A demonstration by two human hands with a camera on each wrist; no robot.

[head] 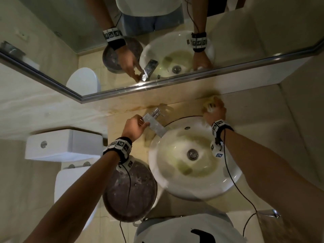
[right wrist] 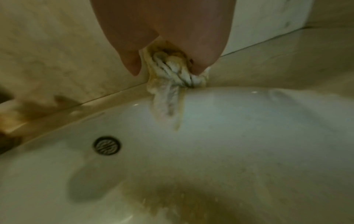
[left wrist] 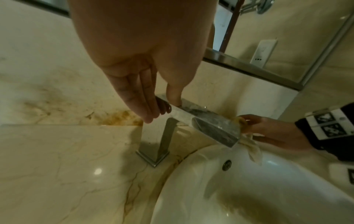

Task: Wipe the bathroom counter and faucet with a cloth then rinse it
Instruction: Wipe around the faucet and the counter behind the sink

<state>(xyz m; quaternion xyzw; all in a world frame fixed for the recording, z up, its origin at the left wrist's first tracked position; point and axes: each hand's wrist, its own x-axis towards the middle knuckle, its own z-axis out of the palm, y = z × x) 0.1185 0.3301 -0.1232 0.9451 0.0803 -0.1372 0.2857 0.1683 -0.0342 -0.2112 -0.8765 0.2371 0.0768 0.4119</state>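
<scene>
A square chrome faucet (head: 155, 126) stands at the back left of the white round sink (head: 233, 178). My left hand (head: 142, 123) pinches the faucet's top, thumb on its upper face and fingers (left wrist: 141, 104) along its side. The spout (left wrist: 210, 125) points over the basin. My right hand (head: 213, 106) grips a bunched, yellow-stained white cloth (head: 210, 102) on the beige marble counter (head: 254, 109) behind the sink's right rim, against the backsplash. In the right wrist view a tail of the cloth (right wrist: 168, 98) hangs onto the sink rim (right wrist: 249, 97). No water shows at the spout.
A mirror (head: 157, 41) runs above the backsplash. Brown staining (left wrist: 122, 118) marks the wall behind the faucet. A white toilet (head: 63, 146) and a dark round bucket (head: 129, 192) sit left of the counter. A wall (head: 301, 120) closes the right side. The basin bottom (head: 201, 169) is yellowed.
</scene>
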